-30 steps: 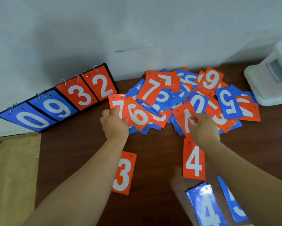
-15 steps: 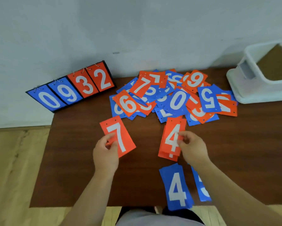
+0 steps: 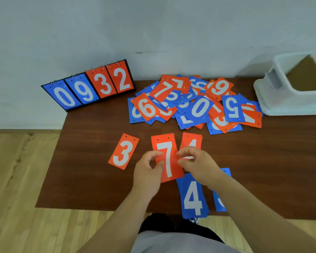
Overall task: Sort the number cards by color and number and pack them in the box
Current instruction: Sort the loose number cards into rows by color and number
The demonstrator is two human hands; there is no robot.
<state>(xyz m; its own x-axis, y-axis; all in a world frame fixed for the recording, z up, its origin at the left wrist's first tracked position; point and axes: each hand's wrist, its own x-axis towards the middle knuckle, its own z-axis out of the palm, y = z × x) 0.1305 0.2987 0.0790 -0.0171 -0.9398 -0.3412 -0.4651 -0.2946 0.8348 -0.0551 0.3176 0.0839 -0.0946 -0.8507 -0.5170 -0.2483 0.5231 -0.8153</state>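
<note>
Nearest me on the dark brown wooden counter (image 3: 80,179) lies a stack of blue cards with a white 4 on top (image 3: 193,196), and just right of it a blue card (image 3: 219,202) half hidden under my right forearm. Above them my left grip (image 3: 148,172) pinches the left edge of a red card with a white 7 (image 3: 167,157), and my right grip (image 3: 199,165) curls onto its right edge, covering part of a red 4 card (image 3: 192,141). A red 3 card (image 3: 123,151) lies flat to the left. Farther off sits the loose heap of red and blue number cards (image 3: 190,105), with the white plastic box (image 3: 274,99) at the far right and a ring-bound flip scoreboard reading 0932 (image 3: 89,88) against the wall.
</note>
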